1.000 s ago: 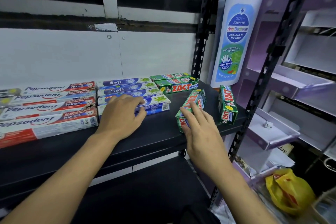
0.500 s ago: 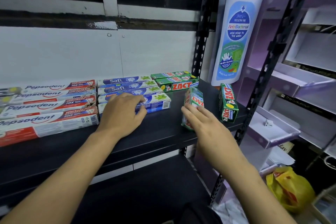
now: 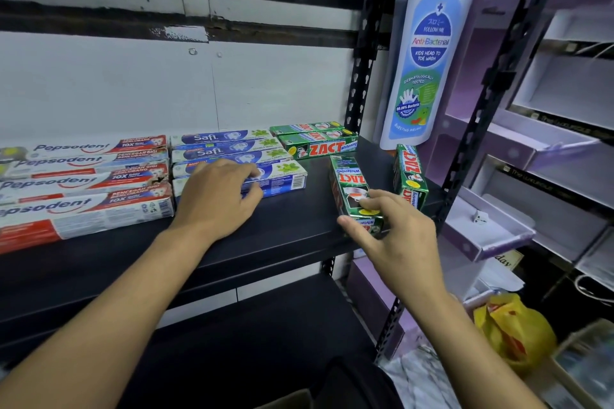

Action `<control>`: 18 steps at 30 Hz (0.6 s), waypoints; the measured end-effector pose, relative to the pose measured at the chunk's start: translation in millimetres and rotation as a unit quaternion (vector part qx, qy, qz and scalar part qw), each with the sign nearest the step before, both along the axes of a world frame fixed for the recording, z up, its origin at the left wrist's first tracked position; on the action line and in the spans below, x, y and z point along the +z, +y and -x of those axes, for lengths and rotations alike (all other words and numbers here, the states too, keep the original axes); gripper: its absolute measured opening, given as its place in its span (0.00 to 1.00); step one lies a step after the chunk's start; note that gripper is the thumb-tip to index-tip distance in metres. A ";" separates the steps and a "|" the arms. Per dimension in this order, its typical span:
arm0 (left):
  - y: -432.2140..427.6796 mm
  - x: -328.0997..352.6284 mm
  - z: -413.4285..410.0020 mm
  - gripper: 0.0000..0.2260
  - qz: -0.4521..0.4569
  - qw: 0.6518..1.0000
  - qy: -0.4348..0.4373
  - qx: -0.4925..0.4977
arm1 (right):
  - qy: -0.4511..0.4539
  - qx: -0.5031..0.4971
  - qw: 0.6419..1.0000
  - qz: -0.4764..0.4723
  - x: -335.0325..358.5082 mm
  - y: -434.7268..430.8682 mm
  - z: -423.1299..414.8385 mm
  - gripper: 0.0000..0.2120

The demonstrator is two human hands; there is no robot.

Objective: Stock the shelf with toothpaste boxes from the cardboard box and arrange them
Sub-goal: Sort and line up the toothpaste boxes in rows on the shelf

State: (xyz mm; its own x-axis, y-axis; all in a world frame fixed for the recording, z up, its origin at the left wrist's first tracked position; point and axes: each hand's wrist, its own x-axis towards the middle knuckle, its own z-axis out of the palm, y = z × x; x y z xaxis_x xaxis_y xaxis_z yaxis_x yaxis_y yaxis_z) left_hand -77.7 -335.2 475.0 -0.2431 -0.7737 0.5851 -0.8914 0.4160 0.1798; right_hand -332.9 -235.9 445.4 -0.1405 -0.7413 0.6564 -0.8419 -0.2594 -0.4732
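— Toothpaste boxes [image 3: 109,176] line the back of the black shelf [image 3: 299,242], L to R: Pepsodent row [image 3: 83,206] is biggest, then Safi boxes [image 3: 232,146], then a small ZACT stack [image 3: 319,143] by the upright.
— And two strays out front-right?
— Yep. The loose ZACT box [image 3: 410,176] sits end-on near the R edge, untouched. The held ZACT box [image 3: 349,183] lies end-on too, apart from the stack.
— Hands?
— Left hand [image 3: 216,199] rests palm-down on the front Safi box, fingers loosely bent, not gripping. Right hand [image 3: 398,236] pinches the near end of the held ZACT box, thumb on one side, fingertips [image 3: 373,198] on top.
— So which step?
— Arranging, I reckon, not fetching; the cardboard box isn't plainly in view. Next move prob needs a quarter-turn so the logo faces front, then a slide back & left till it touches the ZACT stack. Grip's only at one end, so it could swing. Go slow.
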 end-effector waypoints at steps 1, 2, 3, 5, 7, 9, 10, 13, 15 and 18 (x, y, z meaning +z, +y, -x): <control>-0.2 0.0 -0.1 0.13 0.000 1.000 -0.001 -0.001 | -0.004 -0.004 1.000 0.008 1.1 1.4 0.6 0.19; -0.2 0.2 -0.2 0.13 -0.001 1.000 -0.002 -0.001 | -0.008 -0.004 1.000 0.012 2.7 3.5 2.0 0.17; -0.3 0.1 -0.3 0.13 -0.002 1.000 -0.002 -0.001 | -0.015 0.000 1.000 0.009 4.3 6.0 4.8 0.15; -0.3 -0.2 -0.5 0.13 -0.001 1.000 -0.001 -0.003 | -0.042 0.014 0.999 -0.014 9.2 13.4 12.6 0.12; -0.1 -0.4 -0.5 0.13 0.003 1.000 0.002 -0.005 | -0.064 0.024 0.996 -0.049 17.2 22.8 22.2 0.13; -0.6 -0.9 -0.9 0.13 0.003 1.000 0.003 -0.007 | -0.076 0.024 0.994 -0.078 27.1 30.8 32.7 0.16; -0.9 -0.9 -0.8 0.13 0.003 1.000 0.002 -0.007 | -0.084 0.025 0.992 -0.086 33.1 33.7 38.1 0.17; -2.1 -1.1 -1.1 0.13 0.001 1.000 -0.002 -0.008 | -0.106 0.042 0.989 -0.099 54.0 33.1 52.8 0.18; -1.6 -0.9 -1.0 0.12 0.000 1.000 0.001 -0.008 | -0.094 0.062 0.988 -0.108 70.7 24.6 61.9 0.15; 0.5 -0.2 0.0 0.12 0.003 1.000 0.001 -0.006 | -0.041 0.093 0.984 -0.148 97.9 1.9 76.2 0.12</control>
State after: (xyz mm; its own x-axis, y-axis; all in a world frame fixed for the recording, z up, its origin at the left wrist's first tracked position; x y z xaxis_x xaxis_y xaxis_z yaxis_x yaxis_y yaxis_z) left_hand -77.7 -334.6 474.8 -0.2515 -0.7675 0.5897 -0.8856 0.4283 0.1797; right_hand -409.2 -234.0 543.3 -0.0287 -0.9160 0.4002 -0.7490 -0.2455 -0.6155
